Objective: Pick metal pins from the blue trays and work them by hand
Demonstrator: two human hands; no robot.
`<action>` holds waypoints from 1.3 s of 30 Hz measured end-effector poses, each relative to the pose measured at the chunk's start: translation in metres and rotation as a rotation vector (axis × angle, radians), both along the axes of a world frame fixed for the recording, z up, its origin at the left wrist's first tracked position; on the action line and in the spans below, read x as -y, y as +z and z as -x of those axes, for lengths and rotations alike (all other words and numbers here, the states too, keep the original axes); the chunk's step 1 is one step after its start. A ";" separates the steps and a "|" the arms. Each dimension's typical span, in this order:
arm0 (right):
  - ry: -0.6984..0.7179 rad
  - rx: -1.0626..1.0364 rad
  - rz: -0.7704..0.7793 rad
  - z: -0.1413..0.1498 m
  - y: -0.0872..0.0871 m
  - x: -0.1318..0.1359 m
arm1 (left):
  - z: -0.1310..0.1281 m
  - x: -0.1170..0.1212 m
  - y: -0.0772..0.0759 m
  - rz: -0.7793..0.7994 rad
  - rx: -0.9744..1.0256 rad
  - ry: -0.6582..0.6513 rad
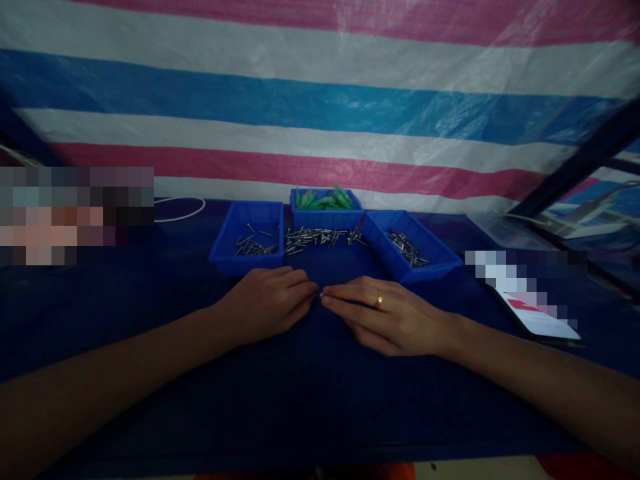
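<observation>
My left hand (273, 300) and my right hand (393, 313) meet fingertip to fingertip above the middle of the blue table. A small shiny metal piece (322, 295) shows at the tips of my right thumb and fingers, which pinch it. The left fingers are pressed together too; whatever they hold is hidden. Just beyond the hands lies a loose pile of thin metal pins (320, 237). More such pins lie in the left blue bin (223, 250) and the right blue bin (440, 257).
Behind the pile stands a third blue bin (327, 217) with green pieces (327, 199). A phone (545, 320), partly blurred out, lies at the right. A white cable (183, 209) loops at the back left. Striped plastic sheeting (320, 93) hangs behind the table.
</observation>
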State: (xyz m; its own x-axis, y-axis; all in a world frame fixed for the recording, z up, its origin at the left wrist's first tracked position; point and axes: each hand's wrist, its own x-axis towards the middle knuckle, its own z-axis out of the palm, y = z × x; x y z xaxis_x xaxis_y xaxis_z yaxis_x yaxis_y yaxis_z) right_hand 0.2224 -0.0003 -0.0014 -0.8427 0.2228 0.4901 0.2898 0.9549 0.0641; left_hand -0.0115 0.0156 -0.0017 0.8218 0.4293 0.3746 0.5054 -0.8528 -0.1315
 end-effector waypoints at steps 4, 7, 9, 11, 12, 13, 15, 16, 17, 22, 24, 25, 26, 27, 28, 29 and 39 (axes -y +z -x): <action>-0.024 0.010 0.006 0.000 0.000 0.000 | 0.001 0.000 -0.001 -0.032 0.033 0.014; -0.028 0.016 0.012 0.000 0.001 0.000 | 0.001 0.000 -0.002 -0.066 0.035 0.029; -0.030 0.018 0.019 0.000 0.001 0.000 | 0.001 0.000 -0.002 -0.072 0.039 0.028; -0.035 0.024 0.028 0.000 0.000 0.000 | 0.001 -0.001 -0.002 -0.071 0.048 0.022; -0.038 0.026 0.032 0.000 0.000 0.000 | 0.001 -0.001 -0.003 -0.067 0.054 0.019; -0.039 0.030 0.035 0.000 0.000 0.000 | 0.000 -0.001 -0.003 -0.063 0.062 0.013; -0.035 0.026 0.032 0.001 0.000 0.000 | 0.000 -0.001 -0.003 -0.051 0.070 0.006; -0.035 0.027 0.031 0.001 0.000 0.001 | 0.000 -0.001 -0.003 -0.045 0.070 0.005; -0.035 0.028 0.029 0.001 0.000 0.001 | 0.001 -0.001 -0.003 -0.040 0.068 0.004; -0.050 0.034 0.039 0.000 0.001 0.001 | 0.002 -0.001 -0.005 -0.026 0.051 0.016; -0.057 0.039 0.048 0.000 0.000 0.001 | 0.002 -0.001 -0.005 -0.018 0.041 0.027; -0.060 0.043 0.053 0.000 -0.001 0.001 | 0.002 -0.001 -0.005 -0.016 0.037 0.031; -0.061 0.046 0.058 0.000 -0.001 0.001 | 0.002 -0.001 -0.005 -0.021 0.037 0.035; -0.061 0.047 0.063 -0.001 -0.001 0.000 | 0.001 -0.001 -0.005 -0.028 0.041 0.037; -0.060 0.048 0.071 -0.001 -0.001 0.000 | 0.001 -0.001 -0.005 -0.039 0.050 0.035; -0.060 0.048 0.079 0.000 -0.001 0.000 | 0.001 -0.001 -0.005 -0.050 0.058 0.032; -0.090 0.063 0.167 0.001 0.000 -0.001 | 0.001 0.000 -0.003 -0.113 0.066 0.011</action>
